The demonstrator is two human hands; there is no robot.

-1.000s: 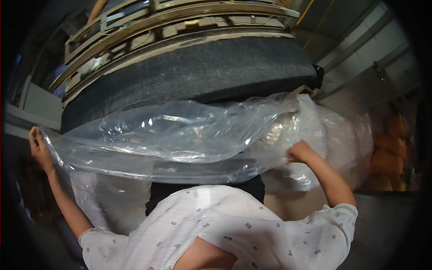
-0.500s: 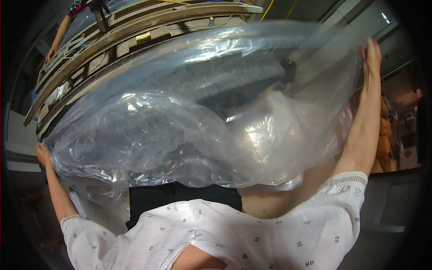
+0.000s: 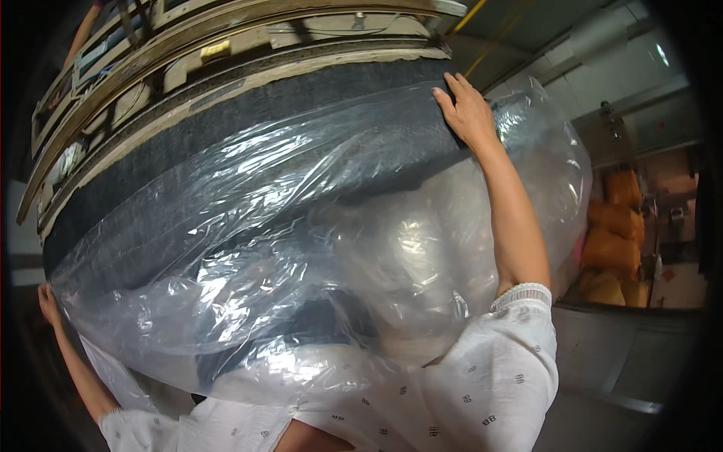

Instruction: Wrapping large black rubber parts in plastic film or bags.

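The clear plastic sheet (image 3: 248, 301) lies over much of the dark bench (image 3: 301, 98) and hangs past its near side onto the white shirt (image 3: 467, 392), so the spreading looks well along, though a strip along the bench's far edge is uncovered and wrinkles remain unsmoothed. By the bench's left end, the left hand (image 3: 50, 304) appears to pinch the sheet's edge between its fingers. Near the bench's far right corner, the right hand (image 3: 468, 111) rests palm down, fingers loosely spread, clasping nothing.
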